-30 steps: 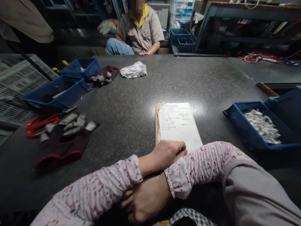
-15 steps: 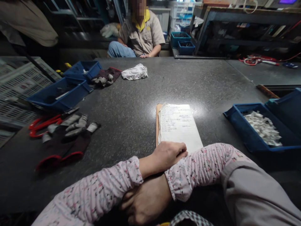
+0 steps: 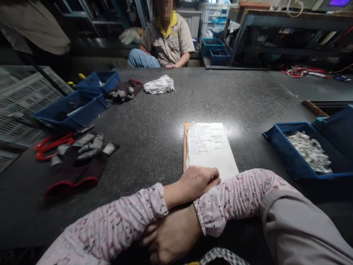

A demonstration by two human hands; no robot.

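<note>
Handwritten notepad (image 3: 211,147), writing illegible, under loosely curled empty left hand (image 3: 198,181); right hand (image 3: 171,237) relaxed, empty, arms crossed

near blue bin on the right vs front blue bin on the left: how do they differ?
The right bin holds a heap of small white pieces; the left bin looks mostly dark inside, contents unclear. The right bin sits nearer the notepad; the left bin lies beyond the dark gloves. Both are blue, open-topped, on the table.

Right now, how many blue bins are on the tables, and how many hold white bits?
Blue bins near the person's crossed hands, holding white pieces: 1
Blue bin behind it, contents hidden: 1
Blue bins at far left: 2
Blue bins on the back bench: 2
Total: 6
</note>
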